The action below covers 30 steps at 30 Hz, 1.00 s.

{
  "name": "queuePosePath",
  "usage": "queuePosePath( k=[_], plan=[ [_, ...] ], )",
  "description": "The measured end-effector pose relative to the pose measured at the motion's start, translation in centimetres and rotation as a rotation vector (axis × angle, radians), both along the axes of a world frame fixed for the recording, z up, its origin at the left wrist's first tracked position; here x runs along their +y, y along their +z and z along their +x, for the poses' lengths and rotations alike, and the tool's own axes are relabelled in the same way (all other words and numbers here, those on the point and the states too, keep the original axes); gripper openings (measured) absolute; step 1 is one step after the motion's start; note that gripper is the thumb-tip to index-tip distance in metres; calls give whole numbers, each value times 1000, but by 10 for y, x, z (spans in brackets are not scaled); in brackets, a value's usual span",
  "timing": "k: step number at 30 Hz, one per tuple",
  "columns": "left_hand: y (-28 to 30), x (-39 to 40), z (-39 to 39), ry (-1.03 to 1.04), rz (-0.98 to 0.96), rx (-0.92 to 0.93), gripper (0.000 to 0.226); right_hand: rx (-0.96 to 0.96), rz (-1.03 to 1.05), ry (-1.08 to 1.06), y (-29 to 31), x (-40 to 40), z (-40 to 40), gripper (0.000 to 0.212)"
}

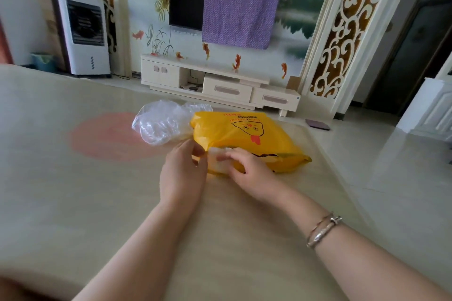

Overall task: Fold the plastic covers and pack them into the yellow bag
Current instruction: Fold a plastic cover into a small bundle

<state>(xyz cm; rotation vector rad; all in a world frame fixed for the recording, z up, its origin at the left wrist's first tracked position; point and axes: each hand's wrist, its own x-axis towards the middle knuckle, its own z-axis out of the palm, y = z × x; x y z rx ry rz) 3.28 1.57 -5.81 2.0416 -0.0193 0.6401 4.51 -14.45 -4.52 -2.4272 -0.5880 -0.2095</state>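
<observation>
Left hand (pixel 182 171), right hand (pixel 247 166): fingers curled, pinching.

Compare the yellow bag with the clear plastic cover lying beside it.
The yellow bag is opaque and printed with a cartoon face; the clear plastic cover is see-through and plain. The bag looks stuffed, with its mouth toward the person; the cover lies crumpled and loose. The left hand and right hand work at the bag's mouth; the cover lies untouched. Both rest on the table.

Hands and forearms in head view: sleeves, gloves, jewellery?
No gloves on the left hand or the right hand. Both forearms bare, no sleeves in view. The right wrist carries silver-coloured metal bangles, one with a small knot-like fitting. Left wrist plain.
</observation>
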Motion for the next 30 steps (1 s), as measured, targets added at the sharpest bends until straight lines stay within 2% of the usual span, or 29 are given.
queuePosePath(
  k=[4, 7, 9, 12, 15, 16, 17, 19, 21, 25, 30],
  plan=[
    [-1, 4, -1, 12, -58, -10, 7, -80, -294, -62, -7, 25, 27, 31],
    [-1, 5, -3, -9, -70, 3, 10, -14, -490, -146, -10, 37, 37, 37],
    [-4, 8, -3, -18, -48, 26, 12, 33, -526, -181, -10, 41, 37, 39],
    [-9, 12, -1, -24, 14, 100, 16, 97, -458, -165, -10, 38, 30, 35],
    [-12, 13, 1, -33, 37, 153, 26, 170, -393, -130, -9, 28, 17, 23],
    [-12, 14, 2, -36, 37, 159, 27, 183, -387, -113, -9, 23, 11, 22],
    [-12, 15, 2, -39, 34, 158, 28, 183, -383, -96, -9, 19, 5, 32],
    [-11, 16, 2, -42, 19, 145, 28, 163, -362, -79, -5, 10, -6, 50],
    [-8, 15, 2, -34, -25, 114, 27, 114, -312, -80, 1, 1, -15, 53],
    [-3, 18, -4, -11, -189, 67, 23, 21, -209, -102, 17, -8, -32, 43],
    [12, 51, 0, 52, -283, 72, 23, -94, -66, -110, 29, 19, -34, 32]
  ],
)
